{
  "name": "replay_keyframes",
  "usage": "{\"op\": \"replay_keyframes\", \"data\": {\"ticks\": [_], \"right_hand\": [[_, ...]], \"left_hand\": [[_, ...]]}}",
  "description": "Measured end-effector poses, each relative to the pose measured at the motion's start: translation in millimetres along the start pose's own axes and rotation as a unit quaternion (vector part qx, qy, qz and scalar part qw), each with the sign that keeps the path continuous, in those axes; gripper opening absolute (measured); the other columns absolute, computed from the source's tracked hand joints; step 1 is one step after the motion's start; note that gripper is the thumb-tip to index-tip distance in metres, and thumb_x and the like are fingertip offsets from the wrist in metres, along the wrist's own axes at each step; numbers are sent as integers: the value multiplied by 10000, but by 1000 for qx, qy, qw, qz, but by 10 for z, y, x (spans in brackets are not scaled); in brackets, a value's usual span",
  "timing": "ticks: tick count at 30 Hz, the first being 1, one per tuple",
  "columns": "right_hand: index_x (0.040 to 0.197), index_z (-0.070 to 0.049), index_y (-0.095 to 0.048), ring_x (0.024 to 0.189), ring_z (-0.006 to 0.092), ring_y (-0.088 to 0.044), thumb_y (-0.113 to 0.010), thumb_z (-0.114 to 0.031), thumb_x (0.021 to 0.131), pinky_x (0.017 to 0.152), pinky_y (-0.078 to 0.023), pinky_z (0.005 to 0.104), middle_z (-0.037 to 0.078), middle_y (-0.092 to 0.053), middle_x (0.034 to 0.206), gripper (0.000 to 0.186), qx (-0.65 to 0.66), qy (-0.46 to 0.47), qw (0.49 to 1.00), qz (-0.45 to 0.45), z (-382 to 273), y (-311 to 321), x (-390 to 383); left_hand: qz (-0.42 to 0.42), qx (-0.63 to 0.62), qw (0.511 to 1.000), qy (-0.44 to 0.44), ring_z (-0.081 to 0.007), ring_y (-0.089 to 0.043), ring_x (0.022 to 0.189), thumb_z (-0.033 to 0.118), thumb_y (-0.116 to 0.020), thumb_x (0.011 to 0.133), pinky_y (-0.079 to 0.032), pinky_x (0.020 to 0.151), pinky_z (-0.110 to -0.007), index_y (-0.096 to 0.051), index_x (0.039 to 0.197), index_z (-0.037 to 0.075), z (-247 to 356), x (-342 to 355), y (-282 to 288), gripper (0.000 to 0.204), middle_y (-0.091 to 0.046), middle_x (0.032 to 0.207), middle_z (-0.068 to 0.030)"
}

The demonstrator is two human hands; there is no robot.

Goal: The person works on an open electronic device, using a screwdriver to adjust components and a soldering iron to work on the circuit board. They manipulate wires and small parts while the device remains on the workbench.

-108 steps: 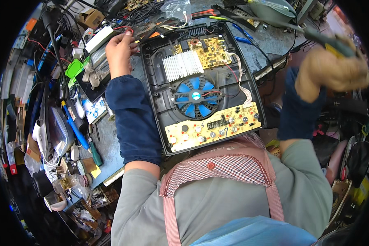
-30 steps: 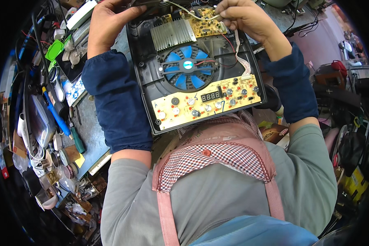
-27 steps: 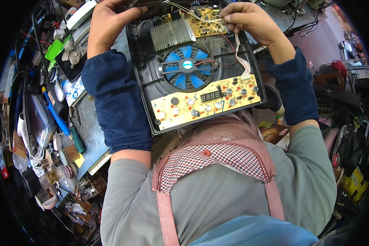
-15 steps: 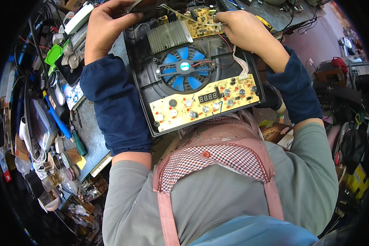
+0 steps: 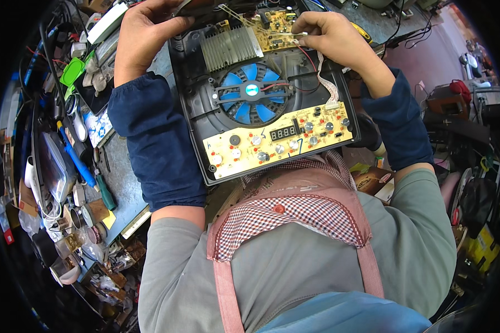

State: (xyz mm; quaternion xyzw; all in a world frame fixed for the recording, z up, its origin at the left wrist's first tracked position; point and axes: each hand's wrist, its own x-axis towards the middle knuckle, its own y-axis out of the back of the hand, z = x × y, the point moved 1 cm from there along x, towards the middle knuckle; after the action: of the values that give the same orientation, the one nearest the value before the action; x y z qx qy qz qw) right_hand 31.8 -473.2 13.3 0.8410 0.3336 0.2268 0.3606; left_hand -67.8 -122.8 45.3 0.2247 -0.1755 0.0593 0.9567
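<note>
Upper ctr, R hand (image 5: 329,38) pinched thin wires (image 5: 283,34), part-blocking yellow PCB (image 5: 272,41); upper left, L hand (image 5: 143,38) gripped dark panel (image 5: 206,8); mid-left, grn screwdriver (image 5: 105,192) lay beside blue tool (image 5: 81,163).

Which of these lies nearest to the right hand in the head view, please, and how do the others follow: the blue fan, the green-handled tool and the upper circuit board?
From the right hand:
1. Upper circuit board: just left of the fingertips.
2. Blue fan: lower left, mid-casing.
3. Green-handled tool: far left, on the bench.
</note>
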Motion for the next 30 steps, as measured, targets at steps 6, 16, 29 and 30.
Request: {"op": "replay_keyframes", "data": {"ticks": [6,16,29,30], "right_hand": [[1084,6,-724,803,78,-628,-728,-31,894,732,-511,259,14,-701,880,194,65,10,998,-9,35,25,-8],[1193,0,-723,908,95,-661,-681,8,906,806,-525,253,35,-719,946,290,96,34,992,-79,147,121,3],[921,13,-730,749,267,-671,-739,-72,833,716,-543,374,140,-684,839,123,-111,28,990,76,-116,-106,-25],[926,8,-730,767,280,-675,-738,-78,834,725,-543,382,138,-685,839,126,-128,46,987,85,-109,-108,-24]], "left_hand": [[8,13,1000,2,-147,-703,1002,8,-768,835,-528,925,-281,-726,1216,-2,5,1,-10,384,-760,1094,-67],[-19,4,1000,16,-133,-692,1023,12,-773,818,-516,935,-272,-721,1214,-1,37,-7,-3,399,-756,1098,-52],[-31,-2,999,27,-124,-687,1023,4,-766,811,-515,937,-271,-722,1211,14,53,-10,-9,403,-751,1096,-38],[-28,-5,999,24,-125,-688,1024,3,-766,811,-516,935,-271,-721,1213,13,41,-11,-6,404,-751,1097,-39]]}}
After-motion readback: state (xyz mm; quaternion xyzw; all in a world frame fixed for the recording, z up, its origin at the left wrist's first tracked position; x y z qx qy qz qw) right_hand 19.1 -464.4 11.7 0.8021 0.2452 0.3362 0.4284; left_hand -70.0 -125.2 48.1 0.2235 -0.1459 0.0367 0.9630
